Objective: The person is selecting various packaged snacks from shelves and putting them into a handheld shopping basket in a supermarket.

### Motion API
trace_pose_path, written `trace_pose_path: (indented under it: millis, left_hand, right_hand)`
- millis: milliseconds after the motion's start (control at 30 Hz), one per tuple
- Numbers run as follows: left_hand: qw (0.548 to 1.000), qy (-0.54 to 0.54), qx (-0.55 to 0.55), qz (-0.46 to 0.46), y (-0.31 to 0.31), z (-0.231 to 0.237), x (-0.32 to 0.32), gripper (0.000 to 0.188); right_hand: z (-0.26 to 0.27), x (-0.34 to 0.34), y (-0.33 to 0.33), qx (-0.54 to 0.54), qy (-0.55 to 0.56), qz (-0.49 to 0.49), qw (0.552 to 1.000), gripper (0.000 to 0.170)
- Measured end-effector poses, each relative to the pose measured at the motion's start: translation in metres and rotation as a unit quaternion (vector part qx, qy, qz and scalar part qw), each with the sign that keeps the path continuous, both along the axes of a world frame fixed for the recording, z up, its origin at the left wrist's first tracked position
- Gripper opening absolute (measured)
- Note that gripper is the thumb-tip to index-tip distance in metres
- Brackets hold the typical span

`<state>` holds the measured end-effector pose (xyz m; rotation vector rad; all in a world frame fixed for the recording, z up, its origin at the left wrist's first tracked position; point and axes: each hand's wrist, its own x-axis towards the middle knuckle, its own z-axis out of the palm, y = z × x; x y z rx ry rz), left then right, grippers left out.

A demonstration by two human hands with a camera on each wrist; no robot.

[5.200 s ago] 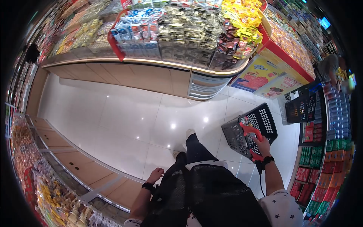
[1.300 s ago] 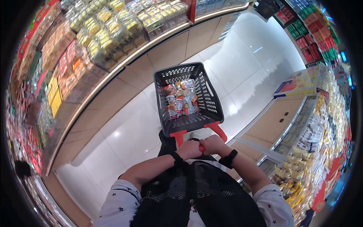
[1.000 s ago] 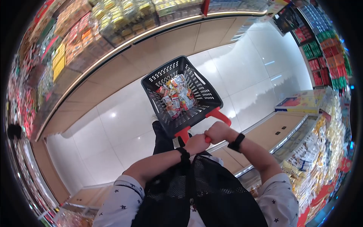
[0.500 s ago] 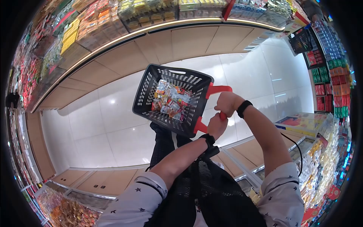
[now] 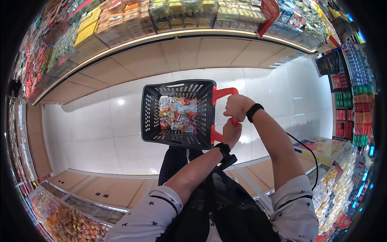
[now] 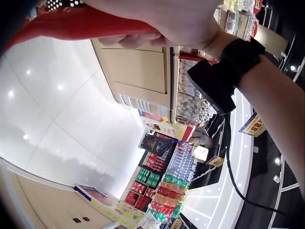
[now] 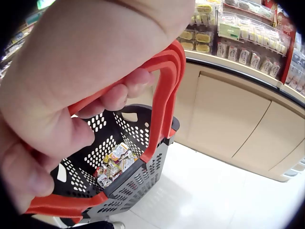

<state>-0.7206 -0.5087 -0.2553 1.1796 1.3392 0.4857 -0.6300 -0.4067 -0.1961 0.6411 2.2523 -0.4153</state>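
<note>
In the head view a black perforated shopping basket (image 5: pixel 179 143) stands in the aisle ahead of the legs, its red handle (image 5: pixel 225 92) pointing right. Small wrapped snack packets (image 5: pixel 179 113) lie on its bottom. My left hand (image 5: pixel 231 134) grips the near part of the handle, and my right hand (image 5: pixel 238 107) is curled round the part just beyond it. Up close in the right wrist view, the right fingers (image 7: pixel 114 98) wrap the red handle above the basket. The left wrist view shows the left hand (image 6: pixel 162 19) closed over the red grip.
Beyond the basket runs a long snack counter (image 5: pixel 181 56) with packaged goods in clear bins. Low cabinets (image 5: pixel 109 189) with loose sweets line the near side. A second black basket (image 5: pixel 328 63) and stacked drinks (image 5: pixel 356 101) are at right. Pale tiled floor (image 5: pixel 88 137) lies between.
Earlier only the right hand held the basket, at the right, while the left hung free. Both hands now grip its handle; lately the basket has turned, its handle swinging from the body towards the right.
</note>
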Motion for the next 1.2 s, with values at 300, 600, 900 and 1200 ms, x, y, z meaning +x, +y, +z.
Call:
trace_pose_path:
  millis: [300, 600, 900, 1200]
  left_hand:
    - [0.998, -0.040, -0.045, 0.004, 0.005, 0.000, -0.009, 0.026]
    - [0.997, -0.074, -0.035, -0.006, 0.009, -0.005, -0.019, 0.028]
    - [0.997, -0.063, 0.011, -0.032, 0.030, -0.010, -0.067, 0.026]
    - [0.995, -0.077, -0.045, -0.041, 0.048, -0.012, -0.131, 0.032]
  right_hand:
    - [-0.004, -0.006, 0.008, -0.015, 0.034, 0.010, 0.999, 0.017]
    - [0.000, -0.020, 0.020, -0.069, -0.024, 0.001, 0.997, 0.026]
    - [-0.014, -0.055, 0.040, -0.048, 0.047, 0.040, 0.997, 0.018]
    - [-0.032, -0.097, 0.051, -0.006, 0.230, 0.048, 0.972, 0.010]
